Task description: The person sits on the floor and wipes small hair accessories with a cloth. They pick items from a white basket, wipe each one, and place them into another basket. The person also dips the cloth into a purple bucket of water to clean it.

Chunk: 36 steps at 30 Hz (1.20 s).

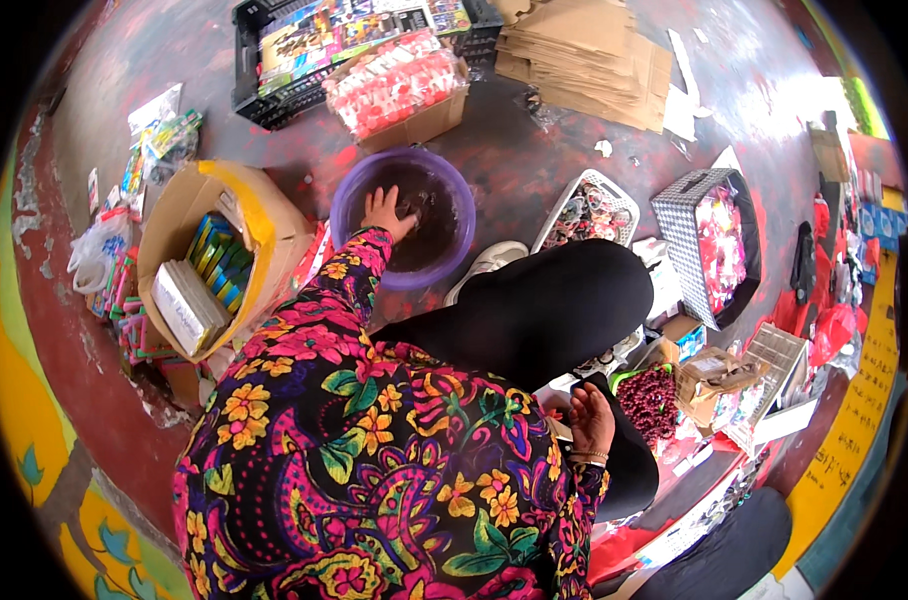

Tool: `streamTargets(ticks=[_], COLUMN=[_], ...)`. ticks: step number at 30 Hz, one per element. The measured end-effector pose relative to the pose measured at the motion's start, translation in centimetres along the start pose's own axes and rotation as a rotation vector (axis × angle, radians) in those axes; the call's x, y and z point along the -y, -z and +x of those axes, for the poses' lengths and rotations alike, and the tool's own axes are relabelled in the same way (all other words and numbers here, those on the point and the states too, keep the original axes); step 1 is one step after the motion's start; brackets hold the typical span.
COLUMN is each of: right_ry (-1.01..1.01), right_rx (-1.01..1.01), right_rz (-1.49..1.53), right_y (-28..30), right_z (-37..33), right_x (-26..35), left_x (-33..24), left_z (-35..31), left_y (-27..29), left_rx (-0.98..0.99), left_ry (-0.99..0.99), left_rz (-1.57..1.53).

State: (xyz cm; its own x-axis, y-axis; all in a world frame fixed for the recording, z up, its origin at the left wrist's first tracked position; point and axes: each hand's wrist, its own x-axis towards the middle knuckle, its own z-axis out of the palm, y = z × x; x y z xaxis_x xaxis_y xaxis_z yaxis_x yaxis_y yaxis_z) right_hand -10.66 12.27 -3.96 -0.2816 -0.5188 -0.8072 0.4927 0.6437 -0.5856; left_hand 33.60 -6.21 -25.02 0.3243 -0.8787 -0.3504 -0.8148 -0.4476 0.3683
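A purple round basin [462, 190] stands on the floor ahead of me, with something dark in its bottom that I cannot make out. My left hand [386, 213] reaches over its left side, fingers spread, with nothing visible in them. Close to my bent knee, my right hand [592, 422] hangs palm up with its fingers loosely curled, and no object shows in it. Beside that hand is a green-rimmed basket holding dark red beads [649, 405].
A cardboard box [279, 215] with packets stands left of the basin. Beyond it are a carton of pink-and-red packs [394, 90] and a black crate [249, 75]. To the right lie a white basket [624, 205], a checked bin [686, 215] and flattened cardboard [584, 60].
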Motion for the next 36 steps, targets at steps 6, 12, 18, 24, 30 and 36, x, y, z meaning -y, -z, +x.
streamTargets(ticks=[6, 12, 18, 24, 30, 36], right_ry=[-0.029, 0.000, 0.051, 0.101, 0.188, 0.229], right_rx=[0.026, 0.035, 0.094, 0.157, 0.271, 0.300], right_rz=[-0.014, -0.006, 0.011, 0.058, 0.134, 0.169], right_y=[0.2, -0.6, -1.6, -2.6, -2.9, -2.8], right_z=[0.7, 0.9, 1.4, 0.3, 0.2, -0.4], right_x=[-0.1, 0.1, 0.9, 1.8, 2.6, 2.7], left_x=[-1.6, -2.9, 0.1, -1.9, -1.8, -1.9], left_z=[2.9, 2.7, 1.8, -1.2, -0.8, -0.2], left_y=[-5.7, -2.3, -1.6, 4.1, 3.9, 4.0], left_rx=[0.365, 0.384, 0.569, 0.484, 0.504, 0.425], left_ry=[0.017, -0.097, 0.163, 0.542, 0.235, 0.327], left_rz=[0.198, -0.004, -1.623, -1.916, -1.675, -1.685])
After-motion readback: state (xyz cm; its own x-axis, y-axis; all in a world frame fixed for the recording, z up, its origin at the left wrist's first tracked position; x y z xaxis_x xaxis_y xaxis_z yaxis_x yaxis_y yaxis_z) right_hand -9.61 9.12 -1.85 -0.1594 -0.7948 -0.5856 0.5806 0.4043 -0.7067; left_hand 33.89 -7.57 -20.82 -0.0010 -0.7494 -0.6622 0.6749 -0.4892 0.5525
